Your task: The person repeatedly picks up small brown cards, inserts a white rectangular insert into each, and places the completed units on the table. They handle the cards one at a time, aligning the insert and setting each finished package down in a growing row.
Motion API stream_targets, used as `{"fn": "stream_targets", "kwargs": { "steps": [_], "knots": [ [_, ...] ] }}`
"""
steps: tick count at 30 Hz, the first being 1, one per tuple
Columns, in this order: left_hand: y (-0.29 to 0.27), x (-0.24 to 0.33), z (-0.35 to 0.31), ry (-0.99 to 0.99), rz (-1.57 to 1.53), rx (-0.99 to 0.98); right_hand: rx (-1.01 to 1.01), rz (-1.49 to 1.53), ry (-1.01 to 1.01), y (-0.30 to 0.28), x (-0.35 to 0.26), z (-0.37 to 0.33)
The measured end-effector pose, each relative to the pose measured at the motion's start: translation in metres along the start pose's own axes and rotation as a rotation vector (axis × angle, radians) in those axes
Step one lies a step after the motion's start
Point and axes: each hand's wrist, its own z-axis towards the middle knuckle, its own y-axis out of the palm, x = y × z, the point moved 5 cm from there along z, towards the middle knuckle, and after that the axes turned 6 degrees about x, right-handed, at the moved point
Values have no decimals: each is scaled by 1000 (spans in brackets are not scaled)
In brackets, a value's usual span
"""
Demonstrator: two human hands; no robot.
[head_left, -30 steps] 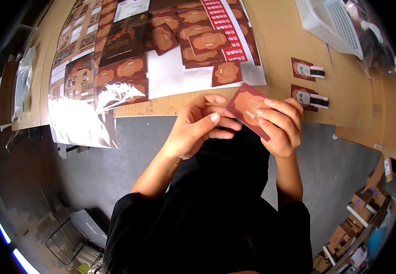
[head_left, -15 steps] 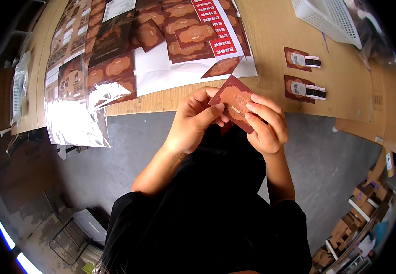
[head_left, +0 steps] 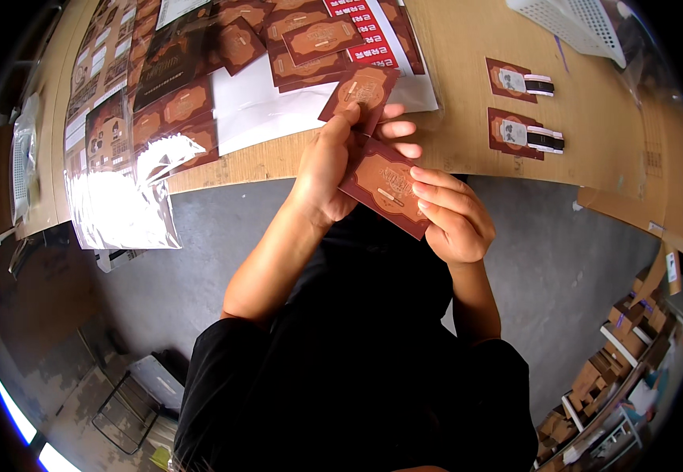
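Note:
My left hand (head_left: pixel 330 169) has its thumb on a brown-red printed card (head_left: pixel 363 88), pinching it at the table's edge while its other fingers stretch out beneath. My right hand (head_left: pixel 459 216) grips a second card (head_left: pixel 385 189) of the same design by its right side, fingertips on the printed face. This lower card is tilted, and its upper left corner lies against my left palm. Behind my hands, more of these cards (head_left: pixel 322 39) lie loose and overlapping on a white sheet (head_left: pixel 259 118).
Two cards with small black-and-white banded pieces, an upper one (head_left: pixel 507 79) and a lower one (head_left: pixel 505 130), lie at right on the wooden table (head_left: pixel 459 118). A red label sheet (head_left: pixel 369 35), glossy plastic sleeve (head_left: pixel 121 204) and white perforated basket (head_left: pixel 574 27) are around them.
My left hand has moved up and taken hold of another card at the table's edge. The first card, earlier between both hands, is now in my right hand, slightly lower. The view has shifted slightly.

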Motion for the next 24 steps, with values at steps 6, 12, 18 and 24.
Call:
{"fn": "stream_targets", "kwargs": {
  "steps": [6,12,18,24],
  "knots": [
    [-18,23,4,237,-84,43,200,-123,-46,-17,-14,-4],
    [10,-6,-24,215,287,-105,243,-600,-147,-19,-13,-7],
    [26,-26,-45,329,682,-146,172,-599,-103,-4,-13,-11],
    [7,-18,-38,484,892,-72,40,-307,151,-12,-6,-1]
  ]
}}
